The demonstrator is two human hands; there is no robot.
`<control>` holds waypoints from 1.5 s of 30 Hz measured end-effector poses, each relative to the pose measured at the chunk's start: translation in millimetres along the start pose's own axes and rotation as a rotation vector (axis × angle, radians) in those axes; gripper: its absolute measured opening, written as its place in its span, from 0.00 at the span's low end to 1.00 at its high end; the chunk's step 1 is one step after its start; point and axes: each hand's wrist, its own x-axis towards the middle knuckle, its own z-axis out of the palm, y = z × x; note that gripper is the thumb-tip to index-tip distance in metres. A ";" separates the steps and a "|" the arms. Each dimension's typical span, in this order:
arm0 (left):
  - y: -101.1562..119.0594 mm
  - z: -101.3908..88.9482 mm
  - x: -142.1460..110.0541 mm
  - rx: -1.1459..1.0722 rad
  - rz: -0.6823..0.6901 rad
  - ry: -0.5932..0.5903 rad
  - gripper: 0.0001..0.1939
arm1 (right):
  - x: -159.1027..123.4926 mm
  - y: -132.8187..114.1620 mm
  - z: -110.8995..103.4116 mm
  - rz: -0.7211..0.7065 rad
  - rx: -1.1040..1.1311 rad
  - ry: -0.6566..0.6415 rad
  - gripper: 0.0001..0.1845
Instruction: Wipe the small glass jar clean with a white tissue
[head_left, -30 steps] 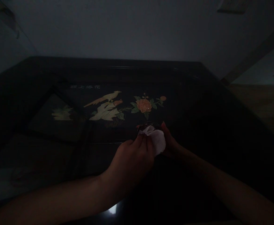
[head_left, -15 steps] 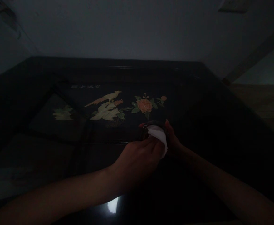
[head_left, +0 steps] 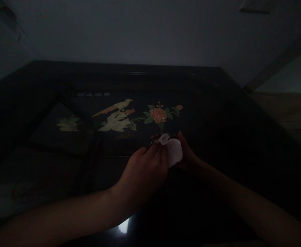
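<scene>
1. Left hand (head_left: 146,168): fingers clamped on a white cloth (head_left: 175,151), held against a dark object (head_left: 155,137).
2. Right hand (head_left: 188,154): fingers curled round the object, mostly hidden.
3. Both over the glossy bench (head_left: 209,109), near its inlaid flower (head_left: 158,115); whether the object touches the bench, I cannot tell.

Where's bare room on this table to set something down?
The far strip of the table, between flower design and wall, looks bare; so does its right side, beyond the right hand, though dark. Crowded: the middle, where the left hand holds a white cloth.
</scene>
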 end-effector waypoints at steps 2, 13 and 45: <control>-0.6 -3.1 0.9 -0.023 0.037 -0.030 0.12 | -0.4 0.7 -0.7 0.012 -0.017 -0.008 0.36; -1.9 -1.4 5.8 -0.220 0.207 0.120 0.08 | -5.1 2.6 -12.1 -0.073 -0.094 -0.007 0.36; -0.8 -5.9 3.5 -0.193 0.132 0.003 0.08 | -1.2 1.6 -2.6 -0.082 -0.085 0.004 0.34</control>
